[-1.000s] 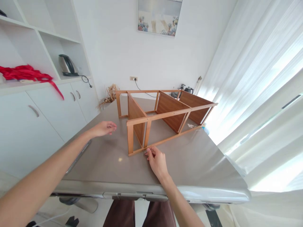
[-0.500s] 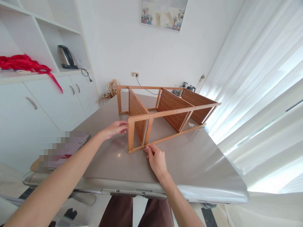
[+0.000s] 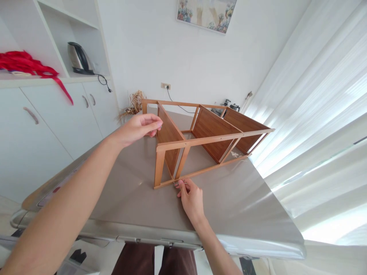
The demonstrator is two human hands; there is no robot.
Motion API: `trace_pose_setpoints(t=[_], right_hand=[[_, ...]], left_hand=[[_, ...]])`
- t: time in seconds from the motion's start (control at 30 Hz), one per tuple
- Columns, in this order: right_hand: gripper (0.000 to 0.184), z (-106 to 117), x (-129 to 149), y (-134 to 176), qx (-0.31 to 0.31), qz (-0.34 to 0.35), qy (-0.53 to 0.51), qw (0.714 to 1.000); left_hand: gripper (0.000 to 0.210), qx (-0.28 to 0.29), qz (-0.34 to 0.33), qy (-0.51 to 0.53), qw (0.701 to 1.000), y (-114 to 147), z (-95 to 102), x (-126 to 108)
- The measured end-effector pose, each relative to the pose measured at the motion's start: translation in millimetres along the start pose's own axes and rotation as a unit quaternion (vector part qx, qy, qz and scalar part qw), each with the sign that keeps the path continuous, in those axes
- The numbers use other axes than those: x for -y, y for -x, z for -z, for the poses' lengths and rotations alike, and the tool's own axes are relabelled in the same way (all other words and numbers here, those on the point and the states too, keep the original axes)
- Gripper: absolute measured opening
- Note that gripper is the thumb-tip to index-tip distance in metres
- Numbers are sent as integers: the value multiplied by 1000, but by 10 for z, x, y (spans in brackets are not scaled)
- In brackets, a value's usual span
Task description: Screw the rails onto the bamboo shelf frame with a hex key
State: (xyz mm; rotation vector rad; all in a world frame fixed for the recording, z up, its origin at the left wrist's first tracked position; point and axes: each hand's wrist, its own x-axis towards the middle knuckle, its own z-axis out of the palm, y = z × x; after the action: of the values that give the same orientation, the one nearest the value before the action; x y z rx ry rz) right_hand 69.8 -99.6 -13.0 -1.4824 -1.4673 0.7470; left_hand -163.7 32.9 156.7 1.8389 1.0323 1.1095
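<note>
A brown wooden shelf unit [image 3: 200, 140] lies on its side on the grey table [image 3: 243, 198], its shelf boards standing upright. My left hand [image 3: 140, 128] is raised above the table beside the unit's near left end. Its thumb and fingers are pinched together, and a tiny dark bit shows at the tips, too small to name. Low at the unit's bottom rail, my right hand [image 3: 190, 196] is closed, with a thin metal piece [image 3: 176, 183] at its fingertips by the joint of rail and crosspiece. The fingers partly hide this piece.
White cabinets stand at left, with an electric kettle [image 3: 78, 59] and red ribbon [image 3: 28, 65] on their shelves. Dried plant stalks [image 3: 134, 102] and a dark pot [image 3: 234, 107] are at the table's far side. A white curtain [image 3: 309, 114] hangs along the right.
My left hand has left the unit's near end post and moved up, away from it. My right hand stays at the bottom rail. The view has shifted slightly.
</note>
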Motion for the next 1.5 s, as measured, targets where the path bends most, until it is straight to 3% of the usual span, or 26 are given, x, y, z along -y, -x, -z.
trace_pose_setpoints(t=[0.17,0.3,0.43,0.63,0.83,1.27,1.5], right_hand=[[38,-20,11,0,-5,-13,-1,1000],[41,-33,11,1,-8,-29,13,999],[40,-29,26,-8,-11,-39,23,999],[37,-30,20,19,-14,-18,62,998],[37,-84,-24,83,-12,46,132,990],[38,-11,66,16,-11,-41,71,997],[40,-9,38,-1,-14,-50,73,996]], left_hand=[[34,18,-100,13,995,-2,-200,-525],[25,94,-134,-29,986,40,-354,-680],[18,166,-144,-83,972,47,-386,-680],[18,180,-162,-84,967,44,-351,-671],[14,248,-178,-95,948,94,-346,-711],[15,280,-210,-132,927,234,-424,-726],[17,297,-220,-147,918,218,-418,-721]])
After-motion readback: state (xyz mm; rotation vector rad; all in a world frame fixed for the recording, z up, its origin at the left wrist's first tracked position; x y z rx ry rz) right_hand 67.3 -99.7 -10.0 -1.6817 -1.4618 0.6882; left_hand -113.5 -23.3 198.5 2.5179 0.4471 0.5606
